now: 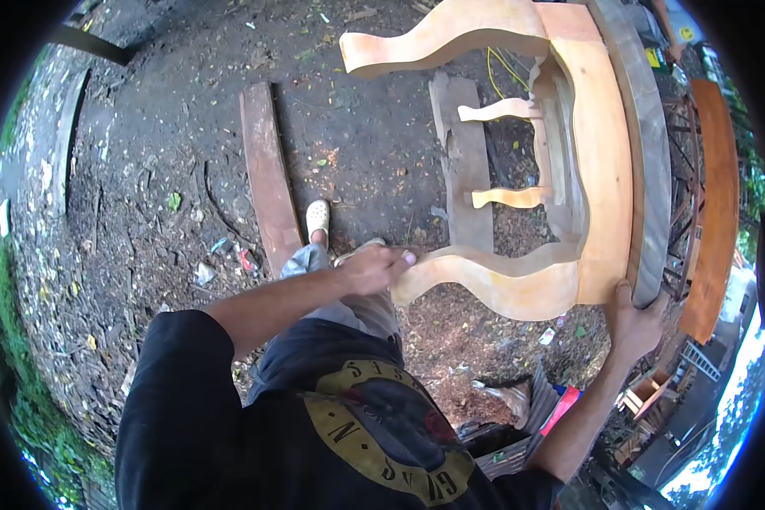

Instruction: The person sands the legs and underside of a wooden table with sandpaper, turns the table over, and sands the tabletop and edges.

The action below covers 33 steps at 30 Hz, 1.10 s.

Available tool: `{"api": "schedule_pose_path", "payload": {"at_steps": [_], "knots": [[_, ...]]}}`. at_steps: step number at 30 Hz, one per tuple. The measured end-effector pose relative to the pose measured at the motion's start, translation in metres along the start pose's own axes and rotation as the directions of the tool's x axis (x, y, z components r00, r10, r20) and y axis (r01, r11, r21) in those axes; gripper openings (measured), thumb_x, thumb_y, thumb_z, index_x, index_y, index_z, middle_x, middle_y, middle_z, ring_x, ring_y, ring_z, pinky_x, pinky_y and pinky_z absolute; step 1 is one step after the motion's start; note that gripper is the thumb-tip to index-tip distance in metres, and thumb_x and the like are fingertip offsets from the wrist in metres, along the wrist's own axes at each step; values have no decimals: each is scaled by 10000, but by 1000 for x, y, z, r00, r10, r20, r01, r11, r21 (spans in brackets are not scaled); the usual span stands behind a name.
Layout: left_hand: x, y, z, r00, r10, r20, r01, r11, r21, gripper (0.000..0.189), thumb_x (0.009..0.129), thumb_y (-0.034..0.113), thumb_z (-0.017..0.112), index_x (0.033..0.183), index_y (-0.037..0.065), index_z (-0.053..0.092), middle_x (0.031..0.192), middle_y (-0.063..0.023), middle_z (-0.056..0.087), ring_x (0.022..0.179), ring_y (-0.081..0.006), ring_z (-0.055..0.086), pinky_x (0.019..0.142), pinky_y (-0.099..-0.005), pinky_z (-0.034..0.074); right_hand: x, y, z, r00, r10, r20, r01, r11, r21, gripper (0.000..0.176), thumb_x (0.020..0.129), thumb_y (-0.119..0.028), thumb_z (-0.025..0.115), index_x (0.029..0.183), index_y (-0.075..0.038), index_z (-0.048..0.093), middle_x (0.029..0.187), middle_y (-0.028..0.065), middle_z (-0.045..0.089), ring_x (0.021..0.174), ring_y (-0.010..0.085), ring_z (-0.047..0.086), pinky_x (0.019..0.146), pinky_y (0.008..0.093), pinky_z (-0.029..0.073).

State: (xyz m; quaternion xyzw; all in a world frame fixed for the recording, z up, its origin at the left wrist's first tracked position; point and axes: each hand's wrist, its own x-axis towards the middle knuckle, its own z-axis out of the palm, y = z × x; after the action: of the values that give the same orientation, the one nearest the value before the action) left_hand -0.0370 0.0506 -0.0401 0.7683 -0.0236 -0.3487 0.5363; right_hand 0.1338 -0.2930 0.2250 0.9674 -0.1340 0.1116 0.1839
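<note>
A wooden table with curved legs is tipped on its side, its pale apron facing up and its greyish top to the right. My left hand is closed around the foot end of the nearest curved leg. At the table's near corner my right hand grips the edge of the top, the thumb on the apron side. Another curved leg juts left at the far end. Two more legs show lower down, beyond the frame.
Reddish-brown planks and a weathered board lie on the littered dirt ground. A varnished orange-brown board stands at right by metal lattice. Another person's hand shows at upper right. A yellow cord runs behind the table.
</note>
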Motion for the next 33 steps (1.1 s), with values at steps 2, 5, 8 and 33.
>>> {"api": "schedule_pose_path", "payload": {"at_steps": [2,5,8,33], "knots": [[-9,1,2,998,-6,-57,3,999,-51,574,1163,461,309,1541,96,541,1131,-299,731,1086,-460,713,1020,-511,549,-1,0,-1,1000,13,11,-12,1000,-9,730,762,-560,758,1278,-55,645,1035,301,761,1003,489,739,891,548,568],[-22,15,3,988,14,-155,-19,999,-28,569,1163,457,310,1493,89,593,1135,-278,738,1084,-468,708,1019,-509,546,-2,2,3,1000,-12,-11,12,1000,5,755,758,-563,762,1300,-50,647,1041,301,762,1007,490,737,891,548,567],[-23,7,8,990,9,-140,-18,998,-63,554,1164,445,315,1470,96,617,1119,-269,740,1073,-475,706,1016,-513,540,-1,12,13,999,-23,-32,24,999,23,813,761,-636,766,1349,-94,621,1021,308,757,970,511,729,854,582,562],[5,-91,-23,941,-287,-181,327,911,253,287,1002,190,539,1160,136,772,1135,-192,769,1084,-382,734,965,-517,564,3,7,4,998,-37,-55,39,999,38,715,756,-562,779,1275,-83,663,987,269,770,936,460,755,825,549,576]]}}
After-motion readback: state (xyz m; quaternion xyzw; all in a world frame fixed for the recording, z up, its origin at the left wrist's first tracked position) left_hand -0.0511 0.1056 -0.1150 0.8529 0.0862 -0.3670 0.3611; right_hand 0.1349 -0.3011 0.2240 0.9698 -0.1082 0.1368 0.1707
